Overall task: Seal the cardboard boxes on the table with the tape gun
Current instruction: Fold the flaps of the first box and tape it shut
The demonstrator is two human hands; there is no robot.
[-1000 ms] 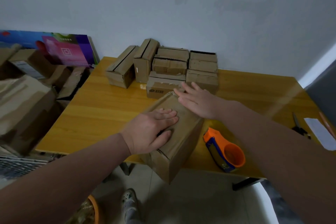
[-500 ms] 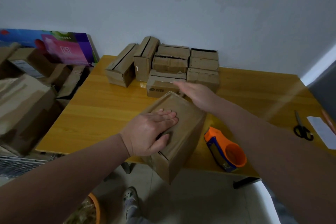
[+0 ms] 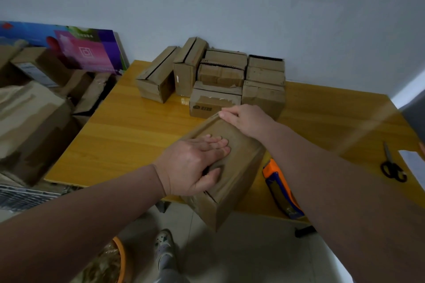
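Note:
A brown cardboard box (image 3: 232, 181) lies at the front edge of the yellow wooden table (image 3: 128, 131), its near end sticking out over the floor. My left hand (image 3: 195, 165) presses flat on its top, fingers straight and thumb against the near side. My right hand (image 3: 243, 119) is at the far end of the box, fingers curled over that top edge. The orange and blue tape gun (image 3: 279, 188) lies on the table just right of the box, partly hidden by my right forearm. Several more cardboard boxes (image 3: 218, 78) stand stacked at the back by the wall.
Black scissors (image 3: 392, 167) and a white paper (image 3: 414, 163) lie at the table's right end. Large cardboard boxes (image 3: 32, 117) and a colourful board (image 3: 76, 50) crowd the floor to the left. An orange-rimmed basket (image 3: 115, 262) and my foot (image 3: 163, 246) are below the table edge.
My right hand slid from lying flat on the box top to its far end, where the fingers now curl over the edge. My left hand stayed pressed on top.

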